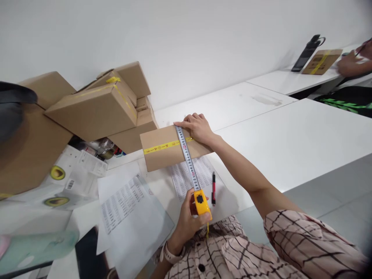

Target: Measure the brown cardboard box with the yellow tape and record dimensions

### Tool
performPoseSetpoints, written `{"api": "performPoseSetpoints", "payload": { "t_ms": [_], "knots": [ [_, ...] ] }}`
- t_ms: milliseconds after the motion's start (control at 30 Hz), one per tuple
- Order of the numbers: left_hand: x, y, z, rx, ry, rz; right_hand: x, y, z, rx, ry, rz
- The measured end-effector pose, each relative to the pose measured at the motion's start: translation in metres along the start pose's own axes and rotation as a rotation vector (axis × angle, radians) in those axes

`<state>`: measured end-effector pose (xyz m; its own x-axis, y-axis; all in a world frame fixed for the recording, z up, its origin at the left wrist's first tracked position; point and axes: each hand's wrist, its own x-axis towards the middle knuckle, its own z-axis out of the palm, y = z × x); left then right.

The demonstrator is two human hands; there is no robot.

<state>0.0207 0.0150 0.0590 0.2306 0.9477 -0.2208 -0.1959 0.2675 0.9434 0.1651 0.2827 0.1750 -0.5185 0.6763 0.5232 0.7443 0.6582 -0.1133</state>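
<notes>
A small cardboard box (162, 153) with a yellow tape band lies on the white table (290, 139). A steel measuring tape blade (187, 157) stretches across its top. My right hand (197, 128) pins the blade's end at the box's far edge, fingers pressed down. My left hand (188, 217) is closed round the yellow tape measure case (202, 203) near the table's front edge. A red and black pen (214, 188) lies just right of the case, on a printed sheet (186, 180).
Larger cardboard boxes (95, 108) are piled at the left. Printed sheets (124, 205) and avocado-print packaging (58, 174) lie in front of them. At the far right another person's hand (353, 64) works beside a small box (321, 62) and a black device (308, 52).
</notes>
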Motion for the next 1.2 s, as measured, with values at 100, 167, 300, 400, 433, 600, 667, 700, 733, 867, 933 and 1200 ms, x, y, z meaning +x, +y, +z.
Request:
{"api": "performPoseSetpoints", "payload": {
  "t_ms": [100,167,300,400,433,600,667,700,733,867,933,1200],
  "knots": [
    [0.000,0.002,-0.002,-0.003,-0.011,0.002,0.000,0.000,-0.001,-0.001,-0.009,0.012],
    [0.000,0.002,-0.003,-0.005,-0.020,-0.002,0.000,0.000,-0.002,-0.007,-0.035,0.024],
    [-0.002,0.000,-0.005,0.017,-0.023,-0.012,-0.001,-0.002,-0.003,-0.024,-0.059,0.030],
    [-0.002,-0.001,-0.006,0.035,-0.022,-0.010,-0.002,-0.003,-0.004,-0.025,-0.055,0.030],
    [-0.001,-0.001,-0.005,0.040,-0.020,-0.009,-0.002,-0.003,-0.004,-0.025,-0.056,0.031],
    [-0.002,0.002,-0.005,0.057,-0.029,0.005,-0.003,-0.002,-0.004,-0.024,-0.051,0.022],
    [-0.006,0.001,-0.006,0.066,-0.020,0.015,-0.005,-0.004,-0.004,-0.018,-0.032,0.023],
    [-0.010,-0.001,-0.008,0.076,-0.001,0.024,-0.007,-0.006,-0.005,-0.022,-0.021,0.034],
    [-0.014,-0.004,-0.009,0.090,0.027,0.038,-0.010,-0.008,-0.006,-0.029,-0.009,0.052],
    [-0.032,-0.023,-0.017,0.144,0.137,0.054,-0.033,-0.024,-0.009,-0.047,0.020,0.090],
    [-0.038,-0.032,-0.022,0.129,0.159,0.030,-0.055,-0.033,-0.008,-0.031,0.033,0.081],
    [-0.040,-0.041,-0.032,0.213,0.116,0.026,-0.159,-0.060,0.013,0.069,-0.014,0.118]
  ]
}}
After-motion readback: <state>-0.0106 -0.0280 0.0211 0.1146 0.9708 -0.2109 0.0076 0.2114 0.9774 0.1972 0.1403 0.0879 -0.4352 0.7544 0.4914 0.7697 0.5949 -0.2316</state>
